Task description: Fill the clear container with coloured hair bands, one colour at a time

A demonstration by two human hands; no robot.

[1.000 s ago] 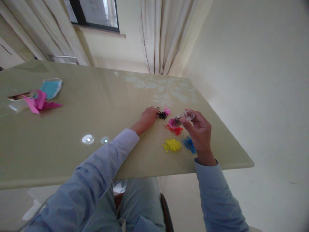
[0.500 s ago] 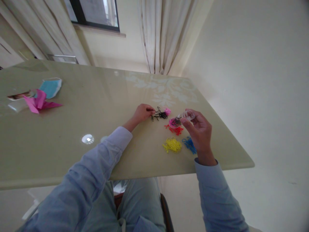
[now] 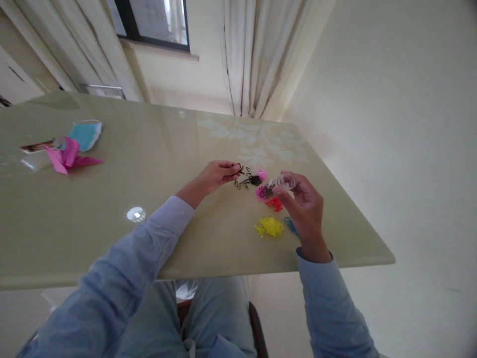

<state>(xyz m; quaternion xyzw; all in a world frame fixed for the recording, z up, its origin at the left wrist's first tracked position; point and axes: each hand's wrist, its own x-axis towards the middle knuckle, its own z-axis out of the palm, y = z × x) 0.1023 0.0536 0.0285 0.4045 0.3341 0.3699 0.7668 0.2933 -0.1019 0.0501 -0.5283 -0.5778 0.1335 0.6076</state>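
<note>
Here we are, our left hand [image 3: 216, 175] beyond and left of the yellow pile [image 3: 270, 226], thumb and fingertips pinching a few thin black loops [image 3: 241, 170]! Our right hand [image 3: 305, 199] has thumb and fingers closed around the clear container [image 3: 282, 182], tilted beyond the yellow pile, pink and dark bits showing at its left end. The black heap [image 3: 255, 180] and pink lump [image 3: 262, 175] sit well past that pile, red pieces [image 3: 275, 204] just beyond it, blue pieces [image 3: 291, 225] right beside it, partly hidden!
</note>
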